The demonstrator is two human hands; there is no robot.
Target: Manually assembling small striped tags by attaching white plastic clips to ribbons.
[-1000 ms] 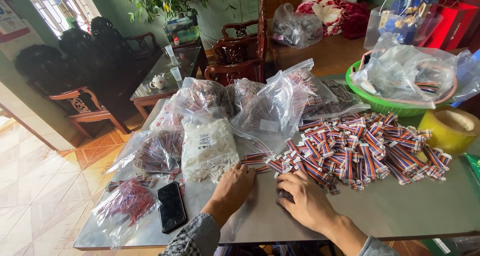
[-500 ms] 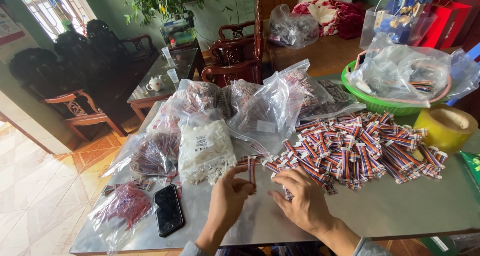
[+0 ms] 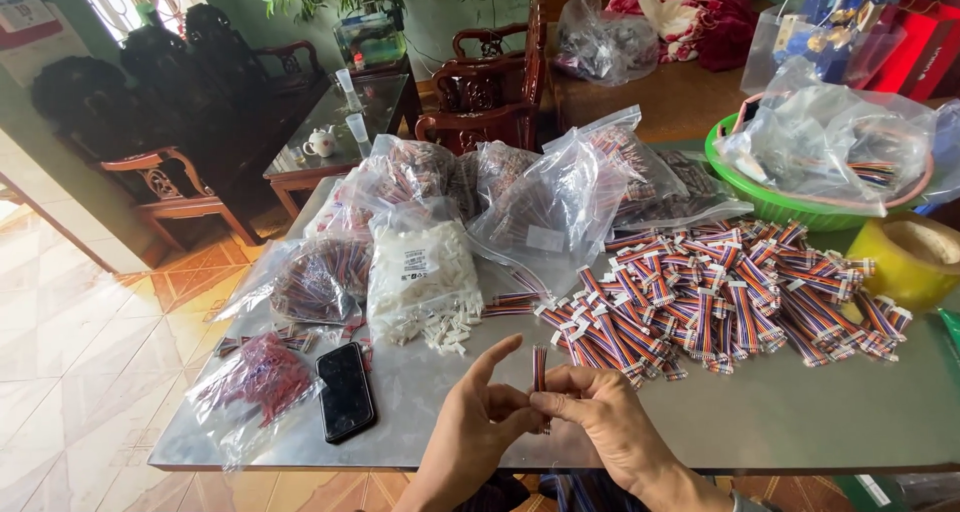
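A small striped wire bundle (image 3: 540,369) is held upright between both hands, just above the near edge of the grey tabletop (image 3: 800,422). It is pinched by the fingers of the left hand (image 3: 478,422) and the right hand (image 3: 605,422). A big pile of wire bundles (image 3: 720,297) is spread further back on the right. A black phone (image 3: 345,390) is laid to the left.
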